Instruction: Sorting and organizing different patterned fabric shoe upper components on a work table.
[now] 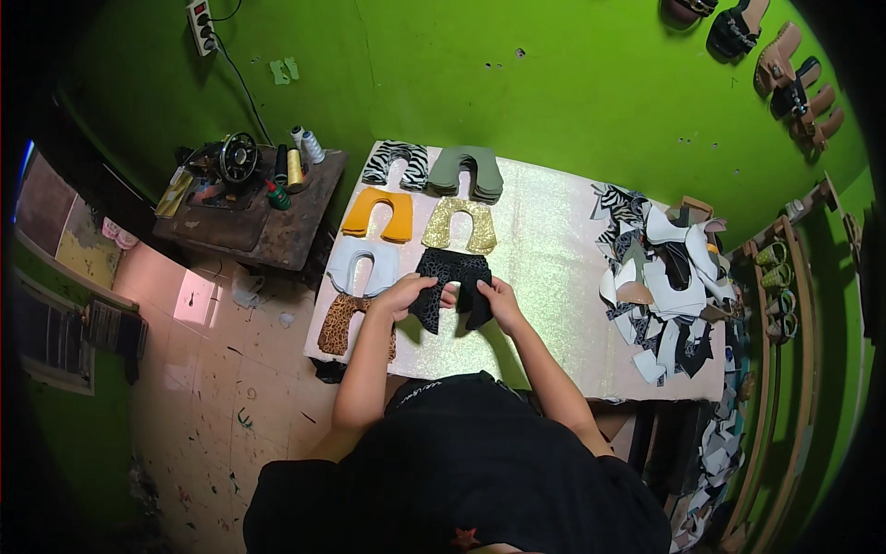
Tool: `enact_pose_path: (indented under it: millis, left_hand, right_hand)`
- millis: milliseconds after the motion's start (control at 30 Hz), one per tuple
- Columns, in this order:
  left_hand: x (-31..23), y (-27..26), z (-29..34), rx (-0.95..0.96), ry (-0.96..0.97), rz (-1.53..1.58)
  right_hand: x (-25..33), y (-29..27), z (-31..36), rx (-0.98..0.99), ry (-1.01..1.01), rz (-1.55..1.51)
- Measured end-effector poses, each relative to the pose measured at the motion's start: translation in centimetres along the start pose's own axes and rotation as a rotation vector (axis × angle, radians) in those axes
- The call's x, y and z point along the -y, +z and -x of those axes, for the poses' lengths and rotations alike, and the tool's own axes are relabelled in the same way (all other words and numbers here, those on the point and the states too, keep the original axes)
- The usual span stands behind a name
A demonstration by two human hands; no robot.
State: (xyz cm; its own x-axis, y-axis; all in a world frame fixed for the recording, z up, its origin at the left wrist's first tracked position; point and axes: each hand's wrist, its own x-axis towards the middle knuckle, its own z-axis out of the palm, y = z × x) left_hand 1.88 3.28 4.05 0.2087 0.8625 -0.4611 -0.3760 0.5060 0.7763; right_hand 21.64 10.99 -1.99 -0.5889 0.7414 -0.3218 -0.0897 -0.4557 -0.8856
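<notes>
Over the near left part of the table, a black leopard-patterned U-shaped shoe-upper piece is gripped by both my hands, its curve facing away from me. My left hand pinches its left leg; my right hand pinches the right leg. Whether it is one layer or several I cannot tell. Beyond it lie stacks of similar cut pieces: gold glitter, olive green, zebra-striped and orange-yellow. A white stack and a brown leopard-print stack sit left, the latter partly behind my left arm.
A heap of mixed offcuts covers the table's right end. The pale shimmering tabletop stretches between. Left stands a sewing machine on a wooden stand with thread spools. Sandals hang on the green wall; a wooden rack stands right.
</notes>
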Motion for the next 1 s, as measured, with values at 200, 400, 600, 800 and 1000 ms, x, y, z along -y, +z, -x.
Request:
enact_pose_path:
  millis: [200,400,600,800,1000]
  left_hand:
    - [0.8,-1.6,-3.0,-0.227,0.007,-0.222]
    - [2.4,-4.3,-6.5,-0.645,0.193,-0.67]
    - [3.5,-3.5,-7.3,-0.838,0.24,-0.949]
    - [4.4,0.1,-5.0,-0.765,0.486,-1.258]
    - [6.9,-0.2,-5.3,-0.578,0.341,-1.626]
  right_hand:
    - [-2.2,-1.2,-2.5,-0.328,-0.153,0.422]
    - [0.6,0.6,-3.8,-0.496,-0.246,0.802]
    - [0.8,2.0,-2.7,-0.606,-0.271,1.201]
    - [-1.2,2.0,-1.0,-0.395,-0.577,1.272]
    - [-2.6,0.8,-1.1,-0.189,-0.384,1.456]
